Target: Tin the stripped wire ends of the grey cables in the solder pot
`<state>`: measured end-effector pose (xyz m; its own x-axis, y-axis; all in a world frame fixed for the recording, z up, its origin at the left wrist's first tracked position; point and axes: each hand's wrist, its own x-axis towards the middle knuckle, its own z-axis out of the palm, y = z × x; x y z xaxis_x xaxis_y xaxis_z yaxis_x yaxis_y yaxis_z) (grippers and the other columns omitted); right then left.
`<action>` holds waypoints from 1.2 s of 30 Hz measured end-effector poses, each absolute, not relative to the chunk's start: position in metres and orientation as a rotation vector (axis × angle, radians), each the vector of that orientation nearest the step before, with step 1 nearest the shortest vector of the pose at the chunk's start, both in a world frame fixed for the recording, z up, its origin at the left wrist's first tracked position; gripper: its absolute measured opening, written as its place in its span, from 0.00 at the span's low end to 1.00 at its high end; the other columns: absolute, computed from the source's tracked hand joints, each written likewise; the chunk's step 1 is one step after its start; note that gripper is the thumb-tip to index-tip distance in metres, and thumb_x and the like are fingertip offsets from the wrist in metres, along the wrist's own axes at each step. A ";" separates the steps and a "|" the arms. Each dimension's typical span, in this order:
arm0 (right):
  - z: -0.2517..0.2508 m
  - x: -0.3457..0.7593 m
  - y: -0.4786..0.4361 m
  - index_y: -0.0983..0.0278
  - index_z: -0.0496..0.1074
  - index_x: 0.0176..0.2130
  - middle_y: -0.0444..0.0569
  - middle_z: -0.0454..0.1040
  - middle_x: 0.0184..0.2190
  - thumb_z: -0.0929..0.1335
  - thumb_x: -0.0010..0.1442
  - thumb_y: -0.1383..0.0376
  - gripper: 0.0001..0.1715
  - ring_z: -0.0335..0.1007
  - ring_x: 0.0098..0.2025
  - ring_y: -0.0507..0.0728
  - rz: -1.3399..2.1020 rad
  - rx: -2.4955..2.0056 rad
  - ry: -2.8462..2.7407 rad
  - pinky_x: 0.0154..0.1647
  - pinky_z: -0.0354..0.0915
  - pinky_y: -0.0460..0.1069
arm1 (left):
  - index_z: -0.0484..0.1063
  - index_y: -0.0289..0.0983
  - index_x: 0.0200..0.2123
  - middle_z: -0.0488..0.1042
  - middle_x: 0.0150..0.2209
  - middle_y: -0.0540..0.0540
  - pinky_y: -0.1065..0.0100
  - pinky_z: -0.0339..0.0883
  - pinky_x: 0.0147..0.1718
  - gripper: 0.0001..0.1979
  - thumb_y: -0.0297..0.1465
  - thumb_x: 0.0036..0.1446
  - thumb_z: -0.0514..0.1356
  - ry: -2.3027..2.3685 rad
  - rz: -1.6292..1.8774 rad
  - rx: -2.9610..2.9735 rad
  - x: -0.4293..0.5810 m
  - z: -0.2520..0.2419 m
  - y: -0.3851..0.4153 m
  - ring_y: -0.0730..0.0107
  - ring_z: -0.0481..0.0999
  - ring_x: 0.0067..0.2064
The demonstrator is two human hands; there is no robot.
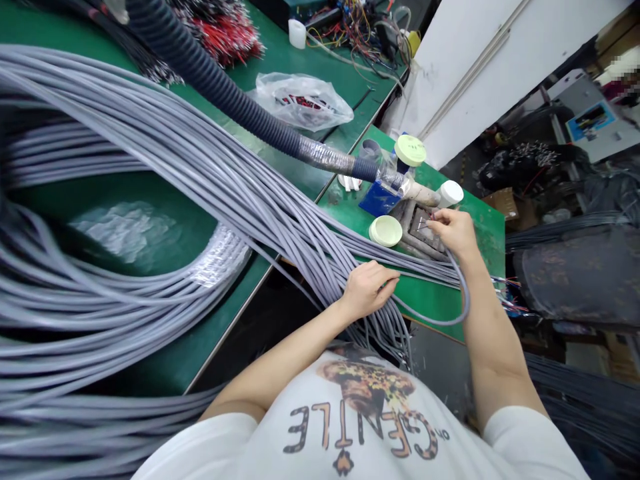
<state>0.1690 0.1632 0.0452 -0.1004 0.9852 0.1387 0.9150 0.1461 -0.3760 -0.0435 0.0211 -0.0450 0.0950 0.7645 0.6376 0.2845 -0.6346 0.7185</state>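
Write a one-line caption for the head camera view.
Left hand grips grey cable bundle while right hand holds one cable's wire ends over a green workbench.

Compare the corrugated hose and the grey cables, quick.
The corrugated hose is dark and ribbed; the grey cables are pale and smooth. The hose is one thick line; the cables are many thin strands in a loose bundle. The hose has a foil wrap near its end; the cables pass through the left hand. Both are long and cross the green bench.

cable bundle [200,180] across workbench [150,247] | plastic bag [300,101] on workbench behind | corrugated hose [215,73] over bundle
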 end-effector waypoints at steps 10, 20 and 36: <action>0.005 0.240 0.181 0.67 0.74 0.26 0.45 0.73 0.18 0.71 0.43 0.56 0.15 0.70 0.23 0.55 0.368 -2.068 -1.786 0.29 0.63 0.48 | 0.74 0.38 0.38 0.79 0.32 0.46 0.67 0.66 0.35 0.05 0.28 0.58 0.58 1.030 1.538 1.961 -0.042 -0.045 0.020 0.71 0.74 0.32; -0.009 0.248 0.191 0.66 0.75 0.26 0.46 0.75 0.20 0.71 0.42 0.61 0.10 0.71 0.28 0.56 0.270 -2.125 -1.795 0.33 0.65 0.49 | 0.74 0.37 0.37 0.79 0.31 0.46 0.67 0.65 0.33 0.05 0.27 0.57 0.59 1.041 1.549 1.982 -0.042 -0.044 0.020 0.70 0.74 0.31; 0.038 0.201 0.164 0.66 0.73 0.26 0.45 0.72 0.18 0.71 0.44 0.60 0.11 0.68 0.22 0.54 0.571 -1.848 -1.803 0.25 0.61 0.48 | 0.74 0.38 0.38 0.79 0.31 0.46 0.67 0.64 0.33 0.06 0.28 0.58 0.58 1.049 1.521 1.993 -0.041 -0.046 0.020 0.70 0.73 0.31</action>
<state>0.2007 0.1639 0.0376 0.0387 0.9984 0.0414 0.7923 -0.0054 -0.6100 -0.0410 0.0198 -0.0461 0.1168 0.7714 0.6256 0.3108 -0.6266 0.7147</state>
